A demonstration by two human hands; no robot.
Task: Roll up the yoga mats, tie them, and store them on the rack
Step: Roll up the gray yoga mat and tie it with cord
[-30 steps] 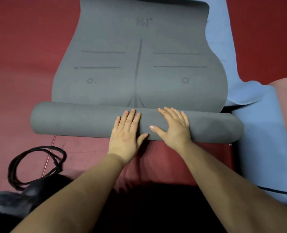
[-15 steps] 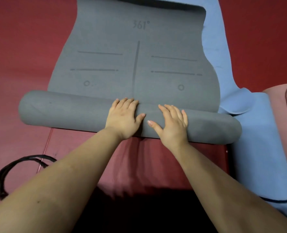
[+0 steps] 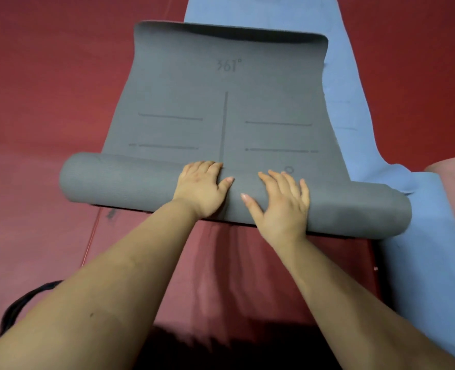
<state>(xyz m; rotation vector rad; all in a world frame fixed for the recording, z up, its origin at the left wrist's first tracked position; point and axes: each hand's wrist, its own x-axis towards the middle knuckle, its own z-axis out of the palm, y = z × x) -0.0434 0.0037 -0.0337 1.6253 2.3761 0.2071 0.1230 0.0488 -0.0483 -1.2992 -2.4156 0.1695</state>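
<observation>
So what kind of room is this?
Probably a yoga or exercise room: a grey foam yoga mat half rolled, a blue mat beside it, and a padded red floor.

Grey yoga mat (image 3: 221, 108): partly rolled, roll (image 3: 130, 180) lies crosswise under both hands, a thick cylinder w/ ends sticking out well past the hands on each side. Right end sits on the blue mat (image 3: 421, 263). Unrolled part stretches away beyond the fingertips, flat, far edge curled up slightly. Printed on it: "361°" near the far edge, centre line running straight out from btwn the hands, pairs of horiz. lines either side, small circle just beyond the right fingers. Blue mat: flat, unrolled, to the right of the hands, running under the grey one's far right corner.
</observation>
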